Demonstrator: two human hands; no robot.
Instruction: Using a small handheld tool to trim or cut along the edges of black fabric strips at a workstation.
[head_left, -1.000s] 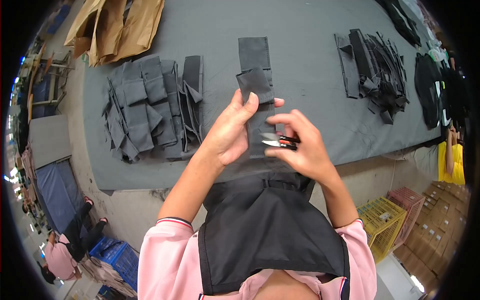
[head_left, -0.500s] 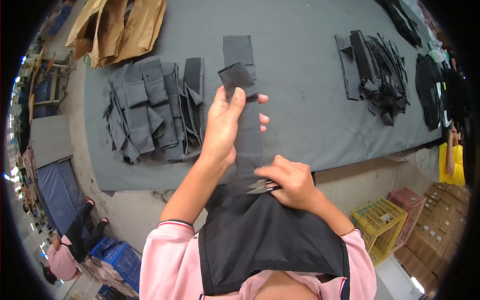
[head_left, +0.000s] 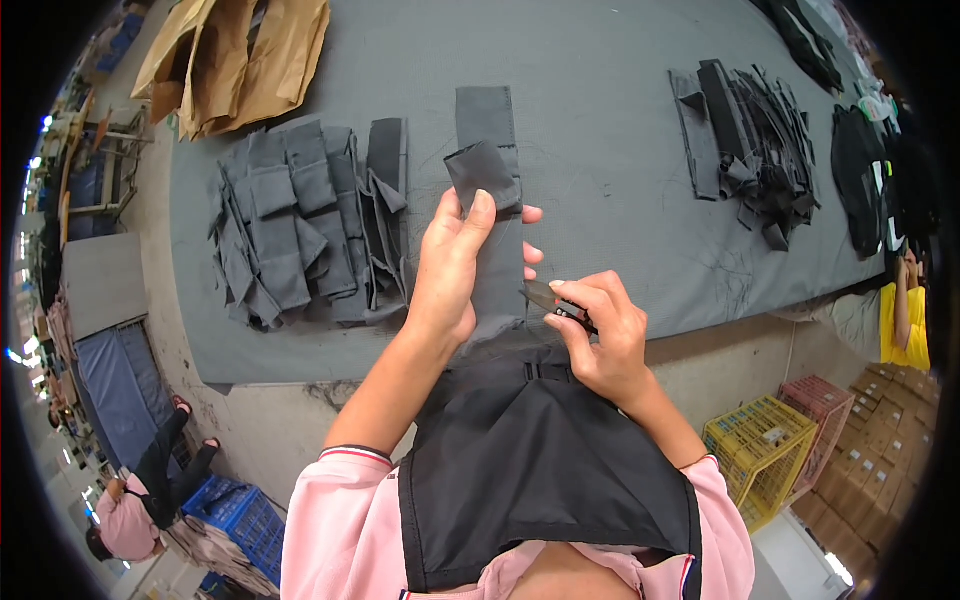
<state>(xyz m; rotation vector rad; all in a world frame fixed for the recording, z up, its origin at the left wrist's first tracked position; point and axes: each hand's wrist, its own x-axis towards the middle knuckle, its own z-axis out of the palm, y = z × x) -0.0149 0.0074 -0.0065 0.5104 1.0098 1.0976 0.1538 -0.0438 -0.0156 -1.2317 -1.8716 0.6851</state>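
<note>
My left hand (head_left: 455, 255) grips a long dark grey fabric strip (head_left: 497, 270), thumb on top and fingertips showing past its right edge. The strip's far end is folded over and lies toward the table's middle. In my right hand (head_left: 610, 335) is a pair of black-handled thread snips (head_left: 565, 308), fingers closed round it. The blades point left and lie close to the strip's right edge, below my left fingertips. Whether they touch the fabric I cannot tell. To the left lies a heap of similar grey fabric pieces (head_left: 285, 215).
Another bundle of grey strips (head_left: 755, 140) rests on the grey-covered table (head_left: 610, 90) at right. A brown paper bag (head_left: 240, 65) stands far left. Black garments (head_left: 858, 180) lie at the right edge. Yellow crate (head_left: 760, 445) and blue crate (head_left: 235, 520) are on the floor; two people are farther off.
My right hand has moved up and away from my apron, bringing the snips beside the strip's right edge. My left hand and the strip have shifted slightly toward me and right.
</note>
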